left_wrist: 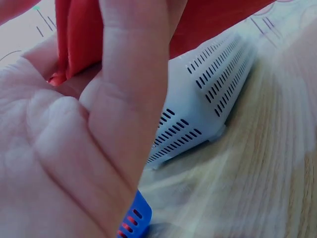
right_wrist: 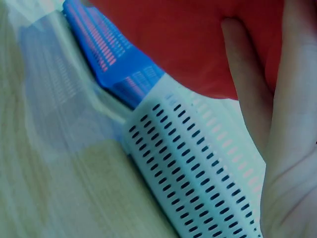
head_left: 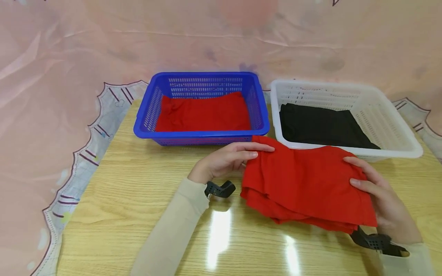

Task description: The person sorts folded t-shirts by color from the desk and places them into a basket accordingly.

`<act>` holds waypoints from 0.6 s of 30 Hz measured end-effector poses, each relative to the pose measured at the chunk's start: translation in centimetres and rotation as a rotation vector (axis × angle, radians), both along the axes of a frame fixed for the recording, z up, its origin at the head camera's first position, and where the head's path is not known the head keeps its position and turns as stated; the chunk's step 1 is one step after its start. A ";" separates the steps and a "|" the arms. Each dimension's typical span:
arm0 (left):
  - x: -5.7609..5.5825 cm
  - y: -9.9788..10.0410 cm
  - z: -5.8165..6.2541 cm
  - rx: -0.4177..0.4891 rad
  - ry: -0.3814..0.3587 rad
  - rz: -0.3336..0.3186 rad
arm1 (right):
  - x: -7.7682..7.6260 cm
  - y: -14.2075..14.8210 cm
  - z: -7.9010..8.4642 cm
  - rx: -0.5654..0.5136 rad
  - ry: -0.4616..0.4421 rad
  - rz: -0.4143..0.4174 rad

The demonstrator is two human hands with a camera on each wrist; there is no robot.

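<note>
Of two baskets on the pale wood-grain counter (head_left: 103, 191), one blue rectangular plastic basket (head_left: 200, 134) holds red folded fabric (head_left: 207, 115). Next, the fingers of the left hand (head_left: 229, 159) pinch the left edge of one red folded cloth (head_left: 307, 184) — held above the counter, before one white rectangular plastic basket (head_left: 397, 152) with black folded fabric (head_left: 324, 124) inside. The fingers of the right hand (head_left: 386, 203) grip its right edge.

Bright, even light fills the head view, with the overall picture slightly soft. Two white glare streaks shine on the near part of the glossy wooden table (head_left: 103, 214), and a soft shadow lies beneath the near edge of the red cloth (head_left: 304, 184). Both wrist views are hazier and cooler in tint; in the right one, the table dimly mirrors the blue basket (right_wrist: 119, 74).
</note>
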State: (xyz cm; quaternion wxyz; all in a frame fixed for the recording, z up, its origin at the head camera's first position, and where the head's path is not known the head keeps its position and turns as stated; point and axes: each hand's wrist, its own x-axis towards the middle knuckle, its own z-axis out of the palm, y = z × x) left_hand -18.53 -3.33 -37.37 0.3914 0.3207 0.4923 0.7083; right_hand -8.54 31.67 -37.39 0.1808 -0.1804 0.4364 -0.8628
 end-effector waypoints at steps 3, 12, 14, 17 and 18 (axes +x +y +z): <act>0.0 0.0 0.1 0.002 0.034 -0.021 | -0.1 0.0 0.5 -0.028 -0.001 0.034; 0.1 0.1 0.7 -0.037 0.092 -0.026 | 0.5 0.6 2.3 -0.005 -0.092 0.078; 0.2 0.1 0.9 -0.033 0.116 -0.018 | 0.7 0.7 2.6 -0.019 -0.085 0.069; 0.3 0.1 1.3 -0.017 0.138 0.004 | 0.9 0.8 3.0 -0.020 -0.048 0.020; 0.3 0.0 1.4 -0.008 0.141 0.015 | 0.9 0.7 3.2 -0.013 -0.045 -0.003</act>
